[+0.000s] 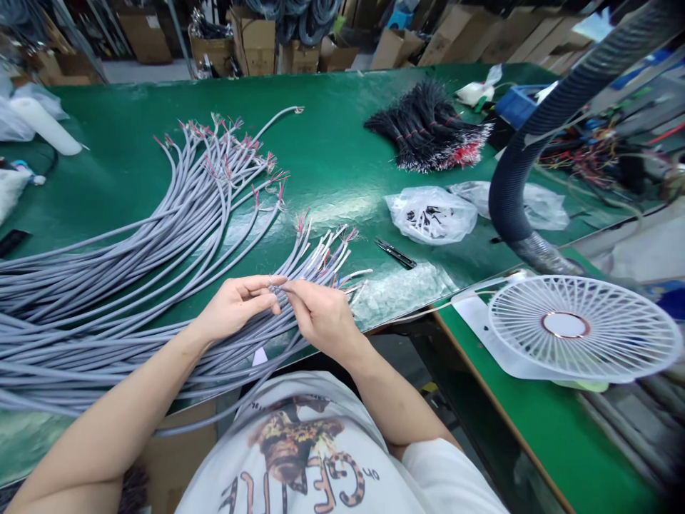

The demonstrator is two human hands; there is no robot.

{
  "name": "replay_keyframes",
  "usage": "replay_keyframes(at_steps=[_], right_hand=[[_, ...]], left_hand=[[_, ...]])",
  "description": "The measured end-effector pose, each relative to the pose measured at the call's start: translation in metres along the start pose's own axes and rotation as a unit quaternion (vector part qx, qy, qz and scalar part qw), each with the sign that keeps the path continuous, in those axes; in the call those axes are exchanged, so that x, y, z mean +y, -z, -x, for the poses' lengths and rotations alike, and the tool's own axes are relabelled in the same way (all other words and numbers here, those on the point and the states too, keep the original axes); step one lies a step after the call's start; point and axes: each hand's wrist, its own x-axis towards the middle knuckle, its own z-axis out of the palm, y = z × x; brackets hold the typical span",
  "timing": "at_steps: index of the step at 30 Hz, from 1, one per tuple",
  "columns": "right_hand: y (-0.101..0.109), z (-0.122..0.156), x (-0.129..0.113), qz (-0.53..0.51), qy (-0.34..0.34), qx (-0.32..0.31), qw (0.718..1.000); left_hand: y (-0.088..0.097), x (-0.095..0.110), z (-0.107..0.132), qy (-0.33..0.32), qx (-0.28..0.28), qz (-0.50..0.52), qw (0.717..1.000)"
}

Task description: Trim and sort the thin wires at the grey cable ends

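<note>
My left hand (243, 307) is closed in a pinch, palm turned inward, over a thick bundle of grey cables (214, 335). Between its fingertips is the end of a grey cable (275, 287), with fine loose strands showing. From the right, my right hand (325, 314) meets it, thumb and forefinger pinching the same end; the fingers hide most of it. Just beyond my right hand, stripped cable ends (326, 253) fan out in white, red and blue wires. A second bundle of grey cables (198, 193) curves away behind my left hand.
Black thread snips (396, 253) lie right of the cable ends. Beyond them are a clear bag of small black parts (431, 215) and a pile of black wires (428, 128). A ribbed hose (508, 178) hangs at the right, above a white fan (583, 328).
</note>
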Motion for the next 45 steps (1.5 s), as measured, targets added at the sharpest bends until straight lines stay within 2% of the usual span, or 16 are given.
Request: replay_keyframes(at_steps=[9, 22, 29, 45], right_hand=[[-0.0027, -0.0040, -0.0034, -0.039, 0.008, 0.028, 0.999], [0.0026, -0.0013, -0.0008, 0.002, -0.021, -0.009, 1.000], [0.0006, -0.0059, -0.0029, -0.031, -0.014, 0.004, 0.999], [0.0008, -0.0032, 0.0021, -0.034, -0.020, -0.001, 0.999]], left_hand=[[0.0000, -0.0031, -0.0021, -0.007, -0.019, 0.003, 1.000], [0.0004, 0.0008, -0.0004, 0.003, -0.011, 0.006, 1.000], [0.0015, -0.0021, -0.0018, -0.014, -0.023, 0.014, 1.000], [0.0006, 0.0019, -0.0007, 0.009, -0.006, 0.016, 1.000]])
